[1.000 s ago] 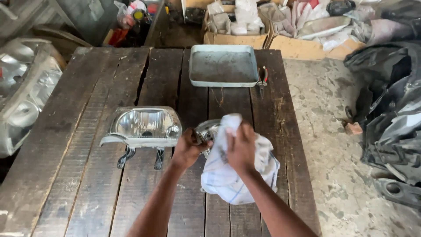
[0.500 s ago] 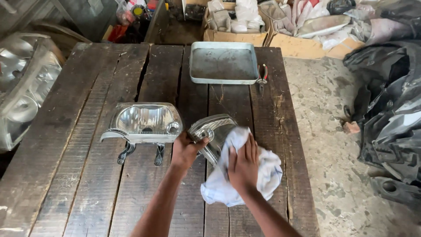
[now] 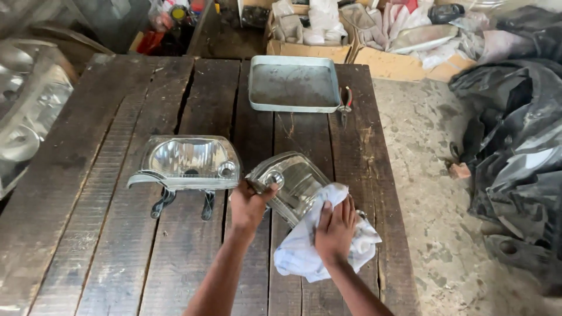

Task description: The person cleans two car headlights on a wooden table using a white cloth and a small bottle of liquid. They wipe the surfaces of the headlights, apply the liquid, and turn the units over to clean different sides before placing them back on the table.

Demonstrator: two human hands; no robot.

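chrome headlight reflector (image 3: 293, 184) sits tilted on the wooden desk (image 3: 88, 234), left hand (image 3: 250, 205) clamped on its near corner, right hand (image 3: 335, 228) spread flat, pressing a white cloth (image 3: 304, 257) against its side; a second reflector (image 3: 187, 161) lies just beside, metal tray (image 3: 293, 85) and pliers (image 3: 345, 105) farther back

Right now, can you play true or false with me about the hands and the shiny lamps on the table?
1. The left hand grips a headlight reflector. True.
2. The right hand presses a white cloth against that reflector. True.
3. The metal tray holds a pile of screws. False: it looks empty.
4. The pliers lie in the right hand. False: they lie beside the tray.
5. A second reflector sits untouched on the wooden table. True.
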